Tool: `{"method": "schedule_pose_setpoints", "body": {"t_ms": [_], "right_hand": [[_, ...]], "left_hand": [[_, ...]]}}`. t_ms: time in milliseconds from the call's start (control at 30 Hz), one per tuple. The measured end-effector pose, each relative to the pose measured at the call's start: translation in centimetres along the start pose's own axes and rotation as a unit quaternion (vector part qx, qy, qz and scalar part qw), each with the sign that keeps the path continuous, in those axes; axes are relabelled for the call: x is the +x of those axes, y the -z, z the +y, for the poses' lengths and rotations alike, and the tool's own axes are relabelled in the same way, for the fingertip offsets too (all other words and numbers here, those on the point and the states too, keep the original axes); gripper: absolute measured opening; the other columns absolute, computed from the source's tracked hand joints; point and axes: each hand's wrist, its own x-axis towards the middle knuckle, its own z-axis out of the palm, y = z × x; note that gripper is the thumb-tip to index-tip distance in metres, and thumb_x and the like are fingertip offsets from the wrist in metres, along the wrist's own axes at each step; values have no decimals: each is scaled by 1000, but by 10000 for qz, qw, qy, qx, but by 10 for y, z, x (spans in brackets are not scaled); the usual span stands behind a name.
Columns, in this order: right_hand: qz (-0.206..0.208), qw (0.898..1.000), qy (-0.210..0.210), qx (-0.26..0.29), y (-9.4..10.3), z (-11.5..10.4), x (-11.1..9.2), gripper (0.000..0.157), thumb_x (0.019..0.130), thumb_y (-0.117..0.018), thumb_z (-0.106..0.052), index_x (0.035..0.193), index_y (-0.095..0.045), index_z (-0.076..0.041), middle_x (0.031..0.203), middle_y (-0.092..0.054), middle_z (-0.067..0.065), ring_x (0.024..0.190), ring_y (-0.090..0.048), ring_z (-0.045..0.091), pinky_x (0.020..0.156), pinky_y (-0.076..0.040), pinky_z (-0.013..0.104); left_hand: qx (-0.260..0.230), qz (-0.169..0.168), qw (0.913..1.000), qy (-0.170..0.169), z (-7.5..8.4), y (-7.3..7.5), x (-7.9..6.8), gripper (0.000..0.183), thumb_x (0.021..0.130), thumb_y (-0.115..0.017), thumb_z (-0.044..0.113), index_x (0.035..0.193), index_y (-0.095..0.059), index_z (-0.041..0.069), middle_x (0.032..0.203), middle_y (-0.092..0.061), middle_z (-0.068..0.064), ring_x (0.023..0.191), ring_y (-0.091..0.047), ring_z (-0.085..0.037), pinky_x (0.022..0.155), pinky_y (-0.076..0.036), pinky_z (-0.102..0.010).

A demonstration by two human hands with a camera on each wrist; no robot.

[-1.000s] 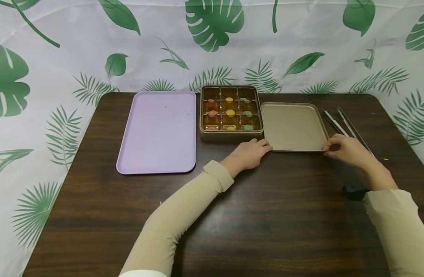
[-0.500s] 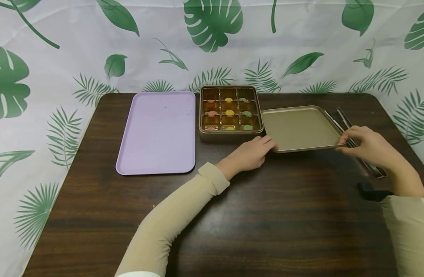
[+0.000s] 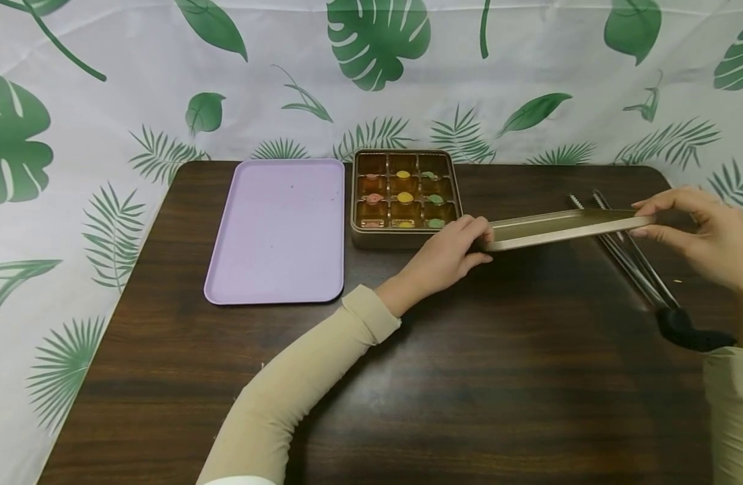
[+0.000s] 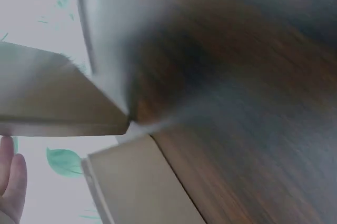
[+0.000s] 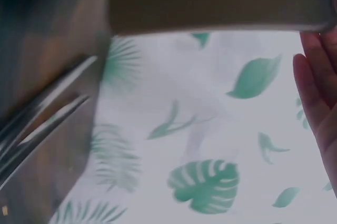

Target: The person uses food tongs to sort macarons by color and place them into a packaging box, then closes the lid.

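A shallow square gold-brown tin lid point(image 3: 559, 227) is held tilted above the table, its front rim facing me. My left hand point(image 3: 440, 259) grips its left front corner, thumb below the rim. At the right front corner, my right hand point(image 3: 711, 232) pinches the lid between thumb and fingers. Just left of the lid stands the matching square tin point(image 3: 401, 240), uncovered. Its divided insert shows round red, yellow and green pieces in several compartments. In the left wrist view the lid point(image 4: 58, 98) hangs near the tin point(image 4: 142, 182). The lid point(image 5: 221, 3) crosses the top of the right wrist view.
A lilac tray point(image 3: 277, 232) lies left of the tin. Metal tongs point(image 3: 634, 269) rest on the dark wooden table point(image 3: 468, 384) beneath my right hand. A white leaf-print cloth point(image 3: 498, 81) hangs behind the table.
The lid has risen off the table and tipped, its right side moving right and up with my right hand. My left hand has risen slightly with its corner.
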Motion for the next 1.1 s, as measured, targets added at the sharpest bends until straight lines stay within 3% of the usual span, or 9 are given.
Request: {"method": "schedule_pose_setpoints", "body": {"t_ms": [100, 233, 467, 567, 667, 833, 900, 1000, 1100], "right_hand": [[417, 9986, 100, 299, 1, -11, 7, 26, 78, -58, -32, 86, -63, -8, 101, -51, -37, 95, -46, -18, 87, -35, -1], [831, 9922, -29, 928, -2, -22, 14, 19, 78, -62, -29, 97, -63, -29, 97, -57, -29, 88, -51, -13, 83, -41, 0], [1063, 9791, -648, 1608, -17, -30, 17, 25, 84, -66, 2, 100, -69, -17, 95, -59, -18, 77, -57, -10, 70, -45, 0], [891, 9759, -934, 1761, -26, -25, 17, 30, 85, -62, 9, 103, -68, -14, 92, -60, -18, 77, -59, -8, 70, -46, 2], [394, 9709, -1248, 2007, -38, -19, 16, 29, 87, -58, 10, 105, -66, -12, 91, -63, -18, 78, -60, -6, 68, -47, 4], [43, 9360, -1345, 3251, -65, -16, 15, 25, 93, -51, 3, 106, -62, -15, 93, -66, -13, 81, -61, -3, 68, -47, 7], [243, 9211, -1235, 3684, -76, -19, 19, 25, 94, -49, 2, 106, -62, -16, 91, -67, -11, 80, -62, -2, 68, -48, 8], [643, 9178, -1205, 3729, -88, -29, 26, 24, 95, -49, 0, 105, -62, -18, 89, -68, -12, 79, -62, -3, 69, -48, 7], [954, 9017, -1295, 4014, -96, -41, 35, 22, 95, -50, -2, 105, -63, -16, 90, -70, -11, 80, -63, -1, 71, -48, 9]], "left_hand": [[-757, 416, 9958, 307, 3, 6, -1, 18, 91, -63, 17, 104, -53, 9, 105, -60, -5, 105, -59, -15, 91, -48, -19], [-1590, 933, 9808, 632, 3, 15, -4, 20, 91, -62, 15, 109, -53, 9, 108, -63, -6, 104, -63, -15, 89, -49, -14], [-1858, 1625, 9640, 989, -1, 31, -11, 25, 93, -60, 14, 116, -53, 8, 112, -63, -8, 101, -64, -17, 85, -51, -16], [-2111, 1898, 9516, 1175, -6, 41, -12, 28, 92, -60, 11, 118, -52, 5, 112, -63, -12, 100, -64, -20, 83, -52, -18], [-2446, 2144, 9362, 1330, -13, 53, -13, 30, 92, -60, 9, 120, -51, 2, 113, -61, -16, 98, -63, -25, 79, -50, -19], [-2896, 2553, 9088, 1580, -21, 70, -14, 34, 92, -61, 9, 123, -50, 1, 114, -60, -18, 92, -63, -30, 72, -47, -16], [-3018, 2780, 8983, 1573, -23, 74, -14, 36, 91, -61, 9, 125, -51, 1, 114, -61, -18, 93, -62, -30, 73, -48, -17], [-3217, 3074, 8828, 1503, -26, 77, -15, 40, 92, -60, 7, 130, -49, 1, 120, -59, -19, 100, -62, -29, 82, -51, -20], [-3365, 3146, 8751, 1484, -30, 75, -17, 49, 94, -56, 4, 140, -41, 3, 129, -53, -18, 114, -58, -27, 95, -51, -28]]}}
